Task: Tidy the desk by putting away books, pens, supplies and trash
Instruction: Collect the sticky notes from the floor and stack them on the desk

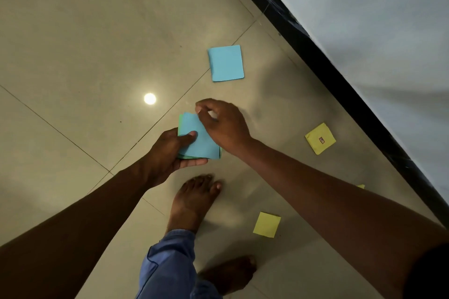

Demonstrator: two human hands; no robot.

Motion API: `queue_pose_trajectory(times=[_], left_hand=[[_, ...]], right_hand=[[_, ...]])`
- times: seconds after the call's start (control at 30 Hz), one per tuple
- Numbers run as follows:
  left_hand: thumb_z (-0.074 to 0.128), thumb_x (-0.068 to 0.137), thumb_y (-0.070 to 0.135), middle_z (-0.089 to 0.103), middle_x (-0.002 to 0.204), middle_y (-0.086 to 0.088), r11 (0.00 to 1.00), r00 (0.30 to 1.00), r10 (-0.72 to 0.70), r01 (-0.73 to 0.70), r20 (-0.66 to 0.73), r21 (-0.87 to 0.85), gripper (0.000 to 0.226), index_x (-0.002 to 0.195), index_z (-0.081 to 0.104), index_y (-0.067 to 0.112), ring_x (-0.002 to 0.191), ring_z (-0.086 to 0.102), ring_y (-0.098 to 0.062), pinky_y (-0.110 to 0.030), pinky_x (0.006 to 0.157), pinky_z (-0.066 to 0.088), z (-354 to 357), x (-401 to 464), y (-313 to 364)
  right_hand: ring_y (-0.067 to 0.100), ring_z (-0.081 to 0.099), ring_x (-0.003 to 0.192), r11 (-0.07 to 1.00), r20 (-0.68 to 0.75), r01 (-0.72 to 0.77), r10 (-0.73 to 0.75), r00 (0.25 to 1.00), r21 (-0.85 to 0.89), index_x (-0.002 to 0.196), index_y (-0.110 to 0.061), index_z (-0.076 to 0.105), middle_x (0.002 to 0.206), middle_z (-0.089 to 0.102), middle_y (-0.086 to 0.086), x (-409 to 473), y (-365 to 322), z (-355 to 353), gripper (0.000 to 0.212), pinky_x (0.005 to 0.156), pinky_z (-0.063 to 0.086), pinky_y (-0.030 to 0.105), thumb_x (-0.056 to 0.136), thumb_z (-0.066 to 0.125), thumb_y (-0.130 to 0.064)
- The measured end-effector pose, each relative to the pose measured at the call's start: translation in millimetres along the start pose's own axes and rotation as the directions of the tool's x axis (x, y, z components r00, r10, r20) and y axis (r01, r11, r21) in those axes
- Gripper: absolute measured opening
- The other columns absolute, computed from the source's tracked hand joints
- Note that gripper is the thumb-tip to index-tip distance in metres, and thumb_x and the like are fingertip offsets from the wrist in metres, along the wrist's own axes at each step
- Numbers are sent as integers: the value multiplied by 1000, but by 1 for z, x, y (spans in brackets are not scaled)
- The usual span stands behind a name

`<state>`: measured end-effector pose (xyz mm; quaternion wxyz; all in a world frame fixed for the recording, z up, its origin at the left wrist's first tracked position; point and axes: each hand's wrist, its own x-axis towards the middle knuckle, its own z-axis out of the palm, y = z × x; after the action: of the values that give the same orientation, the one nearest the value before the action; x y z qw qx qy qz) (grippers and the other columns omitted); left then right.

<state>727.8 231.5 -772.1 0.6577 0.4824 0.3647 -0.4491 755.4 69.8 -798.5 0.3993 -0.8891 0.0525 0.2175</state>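
A lamp glare (150, 98) shone on the tiled floor (73, 43) at the left. The left hand (170, 150) reached in over the tiles and was closed on a small stack (200, 139) of sticky notes, thumb pressed flat on the blue top sheet and fingers curled under it; a green edge showed along the stack's left side (how many sheets lay beneath could not be told). Below that hand a bare foot (194, 201) stood on the floor with a blue trouser leg (170, 262) above it, and a second foot (228, 274) stood nearer the bottom edge. The right hand (224, 126) hovered just beside the stack's upper right corner, fingers bent with the thumb and forefinger drawn close together, though whether they pinched anything could not be told through the blur. Further from the person, a loose blue note (226, 63) lay flat on the tiles, apart from both hands. To the right, a plain yellow note (266, 224) lay near the right forearm, and another yellow note (320, 138) bearing a small red mark lay close to the black skirting (340, 75), which ran diagonally under the pale wall (376, 19).
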Motion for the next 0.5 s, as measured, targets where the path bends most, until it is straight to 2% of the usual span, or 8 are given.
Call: queue_pose_trajectory(times=[0.13,0.23,0.3,0.37,0.5], left_hand=[[60,102,20,68,127,-19,1000,1000,29,-29,-5,-12,32,133,59,10,109,72,-34,-41,75,64,-11,6,1],[59,102,19,68,126,-18,999,999,41,-41,-6,-28,30,131,60,11,108,72,-33,-42,76,64,-17,10,1],[59,102,18,69,125,-18,998,999,46,-47,-9,-39,27,128,61,12,105,73,-31,-42,76,64,-22,12,0],[59,102,18,70,124,-17,997,999,49,-50,-19,-54,24,125,63,12,103,74,-30,-42,75,64,-26,12,-2],[59,102,19,71,123,-17,997,998,48,-50,-37,-66,24,125,63,12,105,73,-33,-44,77,64,-40,9,-5]], right_hand=[[33,58,114,975,-95,-68,48,994,-211,131,-15,63,122,67,10,44,20,-8,39,92,48,38,95,62,-32],[40,54,117,924,-114,-20,-26,993,-382,135,-8,58,130,60,16,83,36,-19,47,93,50,47,90,66,-21],[40,50,122,867,-78,16,-64,995,-498,140,-7,52,141,52,17,108,42,-28,55,94,49,49,88,68,-17],[37,46,128,810,-18,23,-41,999,-587,145,-9,44,148,44,15,129,43,-36,65,96,49,48,86,71,-16],[35,43,131,766,58,26,15,998,-642,149,-8,36,151,37,15,149,45,-44,77,96,47,46,85,77,-15]])
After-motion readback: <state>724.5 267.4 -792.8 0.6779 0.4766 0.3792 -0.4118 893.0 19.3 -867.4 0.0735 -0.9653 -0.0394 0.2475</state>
